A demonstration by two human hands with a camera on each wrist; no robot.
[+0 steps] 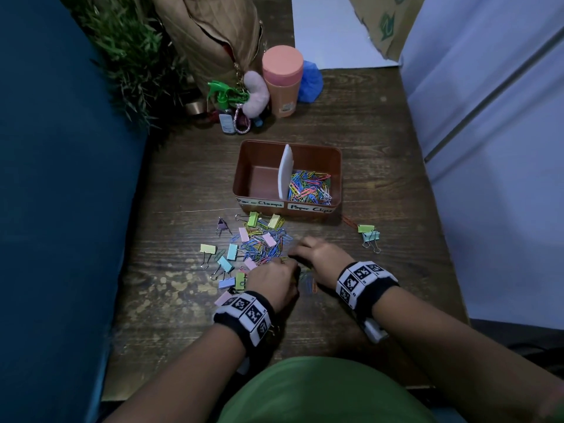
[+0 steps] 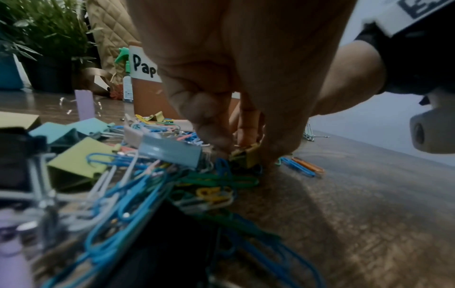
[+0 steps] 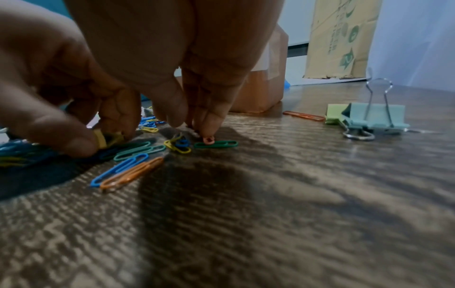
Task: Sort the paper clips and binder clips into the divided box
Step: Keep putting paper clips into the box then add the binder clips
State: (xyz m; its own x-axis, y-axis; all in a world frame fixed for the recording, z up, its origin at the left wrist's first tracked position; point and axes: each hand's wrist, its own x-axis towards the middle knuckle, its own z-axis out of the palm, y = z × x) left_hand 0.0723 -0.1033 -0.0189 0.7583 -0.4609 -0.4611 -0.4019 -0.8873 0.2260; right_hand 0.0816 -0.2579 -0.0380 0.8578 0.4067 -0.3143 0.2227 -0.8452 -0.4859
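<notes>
The brown divided box (image 1: 334, 166) stands mid-table; its right compartment holds coloured paper clips (image 1: 309, 187), its left one is bare. A mixed pile of clips (image 1: 259, 242) lies in front of it. My left hand (image 2: 236, 154) pinches a yellow binder clip (image 2: 248, 155) at the pile's near right edge. Just right of it, my right hand (image 3: 197, 132) points its fingers down at the table and pinches a pink paper clip (image 3: 209, 140) at the fingertips. Loose paper clips (image 3: 128, 171) lie around both hands.
Two binder clips (image 1: 370, 233) and an orange paper clip (image 1: 348, 221) lie right of the box's front. A peach tumbler (image 1: 282, 80), a green spray bottle (image 1: 225, 96), a bag and a plant (image 1: 131, 56) stand at the back. The table edge runs along the right.
</notes>
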